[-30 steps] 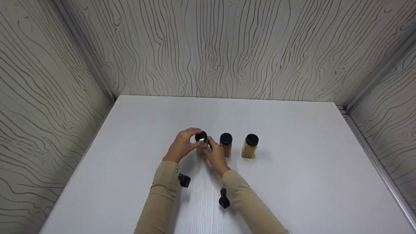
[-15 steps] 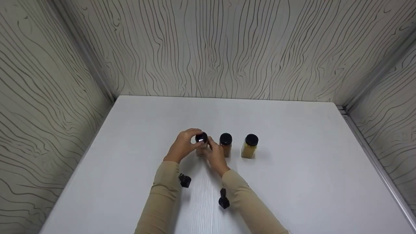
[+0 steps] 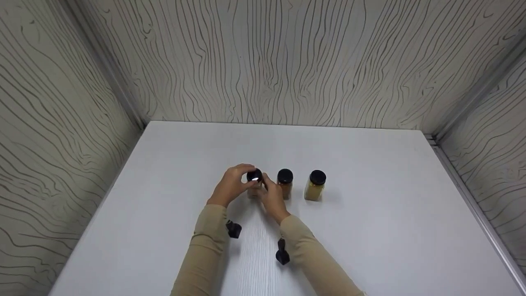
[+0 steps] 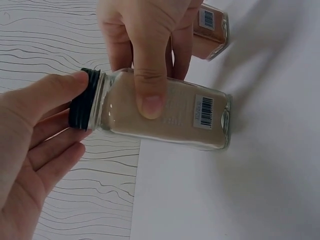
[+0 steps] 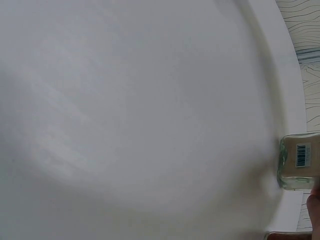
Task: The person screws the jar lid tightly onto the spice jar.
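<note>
A square glass spice jar (image 4: 185, 112) of beige powder, with a barcode label, stands at the left of a row of three. My left hand (image 3: 231, 186) pinches its black lid (image 4: 82, 102) between thumb and fingers. Lower down, my right hand (image 3: 274, 200) grips the glass body, its thumb (image 4: 150, 97) lying along one side in the left wrist view. The lid sits on the jar's neck. At the right edge of the right wrist view, only the jar's base and part of the right hand show.
Just right of my right hand stands a black-lidded jar of reddish-brown powder (image 3: 286, 191). Farther right is a similar jar of yellow powder (image 3: 314, 192). All are on a white table (image 3: 370, 230), with wood-grain patterned panels (image 3: 267, 61) behind and at both sides.
</note>
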Demonstrator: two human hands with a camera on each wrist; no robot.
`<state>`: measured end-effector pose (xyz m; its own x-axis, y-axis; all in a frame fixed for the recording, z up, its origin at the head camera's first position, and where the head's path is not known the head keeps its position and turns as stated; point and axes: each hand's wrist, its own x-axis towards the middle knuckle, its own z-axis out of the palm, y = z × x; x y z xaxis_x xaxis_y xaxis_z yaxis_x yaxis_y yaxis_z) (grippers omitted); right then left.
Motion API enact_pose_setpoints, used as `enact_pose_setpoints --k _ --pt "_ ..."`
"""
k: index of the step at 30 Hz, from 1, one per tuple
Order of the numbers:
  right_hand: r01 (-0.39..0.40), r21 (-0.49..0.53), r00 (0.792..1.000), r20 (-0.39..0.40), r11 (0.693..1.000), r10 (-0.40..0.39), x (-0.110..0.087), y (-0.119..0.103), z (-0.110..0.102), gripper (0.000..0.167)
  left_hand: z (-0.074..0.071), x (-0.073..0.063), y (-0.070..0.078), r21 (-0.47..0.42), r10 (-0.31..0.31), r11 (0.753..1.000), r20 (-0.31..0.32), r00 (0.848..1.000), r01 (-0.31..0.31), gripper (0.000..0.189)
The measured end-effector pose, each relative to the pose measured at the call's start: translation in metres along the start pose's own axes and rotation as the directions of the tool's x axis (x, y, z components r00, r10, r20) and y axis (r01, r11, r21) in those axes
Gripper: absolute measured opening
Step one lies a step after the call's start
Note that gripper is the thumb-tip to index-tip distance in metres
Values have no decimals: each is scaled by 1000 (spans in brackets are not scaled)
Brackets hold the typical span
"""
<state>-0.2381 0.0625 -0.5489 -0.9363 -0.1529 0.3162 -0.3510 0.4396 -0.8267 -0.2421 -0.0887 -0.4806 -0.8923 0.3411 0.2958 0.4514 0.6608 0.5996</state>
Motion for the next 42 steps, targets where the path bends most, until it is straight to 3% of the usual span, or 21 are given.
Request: enact_pose_setpoints --k 4,16,28,35,42 --pt "-8 -44 1000 -4 999 8 2 0 1 43 0 1 1 -6 -19 1000 13 1000 19 39" --pt "-17 -40 1000 5 999 17 1 -2 0 49 2 1 2 -35 -24 999 54 998 26 37" --pt "-19 -40 1000 -5 999 18 1 -3 0 49 2 3 0 -35 -4 999 27 1000 5 39" --pt "-20 -47 1000 -3 999 20 2 -2 -1 48 1 3 2 -50 33 998 43 999 -31 38" --pt "-35 -39 999 6 999 35 2 -3 0 48 0 4 1 -33 9 999 29 1000 -8 43"
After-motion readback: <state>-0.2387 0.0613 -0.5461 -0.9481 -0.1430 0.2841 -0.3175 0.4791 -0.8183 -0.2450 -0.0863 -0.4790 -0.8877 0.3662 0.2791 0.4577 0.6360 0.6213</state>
